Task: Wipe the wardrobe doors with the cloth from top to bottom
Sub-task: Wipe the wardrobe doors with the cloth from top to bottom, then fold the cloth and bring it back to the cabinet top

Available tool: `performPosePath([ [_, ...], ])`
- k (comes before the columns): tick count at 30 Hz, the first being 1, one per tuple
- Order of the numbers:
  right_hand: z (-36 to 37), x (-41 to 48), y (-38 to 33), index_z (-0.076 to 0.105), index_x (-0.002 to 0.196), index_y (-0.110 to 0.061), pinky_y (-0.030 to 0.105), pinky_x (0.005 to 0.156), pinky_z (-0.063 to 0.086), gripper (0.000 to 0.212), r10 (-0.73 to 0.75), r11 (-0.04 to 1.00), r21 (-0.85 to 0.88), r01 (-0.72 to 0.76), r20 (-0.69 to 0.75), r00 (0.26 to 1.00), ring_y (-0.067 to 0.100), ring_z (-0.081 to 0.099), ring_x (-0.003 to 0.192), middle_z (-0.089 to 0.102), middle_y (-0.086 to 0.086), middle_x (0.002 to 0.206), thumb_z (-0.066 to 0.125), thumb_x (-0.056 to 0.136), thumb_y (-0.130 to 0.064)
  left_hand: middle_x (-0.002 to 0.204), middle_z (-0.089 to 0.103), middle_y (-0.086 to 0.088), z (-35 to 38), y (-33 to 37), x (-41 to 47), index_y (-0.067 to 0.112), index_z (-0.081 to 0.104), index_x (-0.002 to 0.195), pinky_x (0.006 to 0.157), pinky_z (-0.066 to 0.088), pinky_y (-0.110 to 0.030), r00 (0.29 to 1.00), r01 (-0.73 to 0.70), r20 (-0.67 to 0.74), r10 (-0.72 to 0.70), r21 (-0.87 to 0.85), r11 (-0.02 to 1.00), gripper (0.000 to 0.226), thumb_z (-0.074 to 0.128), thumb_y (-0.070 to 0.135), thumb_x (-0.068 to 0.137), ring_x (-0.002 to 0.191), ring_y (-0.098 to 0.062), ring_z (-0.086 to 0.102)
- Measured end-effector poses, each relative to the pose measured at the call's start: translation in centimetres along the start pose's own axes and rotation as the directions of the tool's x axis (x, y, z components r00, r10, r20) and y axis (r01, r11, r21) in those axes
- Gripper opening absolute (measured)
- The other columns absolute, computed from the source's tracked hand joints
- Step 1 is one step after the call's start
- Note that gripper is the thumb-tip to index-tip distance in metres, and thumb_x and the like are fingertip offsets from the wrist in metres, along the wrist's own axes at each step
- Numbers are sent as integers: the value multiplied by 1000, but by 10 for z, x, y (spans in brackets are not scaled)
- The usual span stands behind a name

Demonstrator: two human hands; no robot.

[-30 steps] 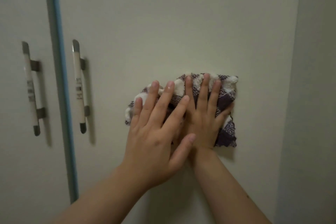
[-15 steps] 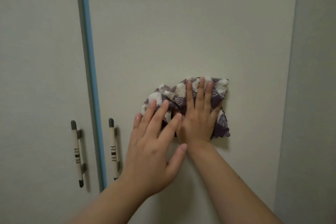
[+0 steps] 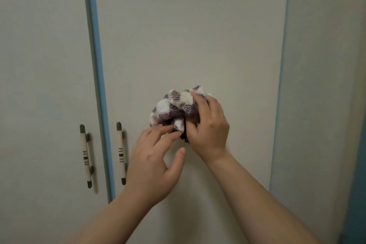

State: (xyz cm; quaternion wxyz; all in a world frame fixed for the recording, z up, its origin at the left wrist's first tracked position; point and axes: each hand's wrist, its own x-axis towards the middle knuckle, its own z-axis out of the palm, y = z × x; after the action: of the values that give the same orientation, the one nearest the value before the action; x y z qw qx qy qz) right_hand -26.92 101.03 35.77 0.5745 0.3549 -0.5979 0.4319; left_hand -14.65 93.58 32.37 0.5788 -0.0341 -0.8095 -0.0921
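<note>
The cloth (image 3: 176, 108) sits bunched against the right wardrobe door (image 3: 188, 35), level with the top of the handles (image 3: 120, 152). The right hand (image 3: 208, 125) has its fingers (image 3: 198, 99) clamped over the cloth's right side. The left hand (image 3: 152, 166), fingers spread, touches only its lower edge, so the right hand is better placed to drag it downward.

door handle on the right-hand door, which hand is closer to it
Left. The left hand is just right of the door handle, fingers reaching toward the cloth. The right hand is farther right, gripping the bunched cloth against the door.
</note>
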Motion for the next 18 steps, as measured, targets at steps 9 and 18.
performPosePath([
  [9, -28, 19, -35, 61, 112, -10, 17, 71, 36, 42, 463, 841, 274, -467, 84, 883, 8, 52, 84, 59, 5, 104, 52, 73, -24, 106, 64, 14, 0, 38, 5, 29, 60, 107, 79, 40, -10, 758, 633, 521, -392, -444, 634, 54, 49, 70, 73, 96, 8, 56],
  [18, -29, 26, -38, 63, 89, -20, 42, 86, 52, 46, 719, 406, 391, -826, 421, 553, 19, 65, 89, 62, 6, 105, 62, 55, -51, 94, 72, -5, -2, 58, 54, 12, 68, 102, 70, 49, -28, 550, 700, 619, -561, -708, -95, 25, 51, 28, 92, 82, -17, 67],
])
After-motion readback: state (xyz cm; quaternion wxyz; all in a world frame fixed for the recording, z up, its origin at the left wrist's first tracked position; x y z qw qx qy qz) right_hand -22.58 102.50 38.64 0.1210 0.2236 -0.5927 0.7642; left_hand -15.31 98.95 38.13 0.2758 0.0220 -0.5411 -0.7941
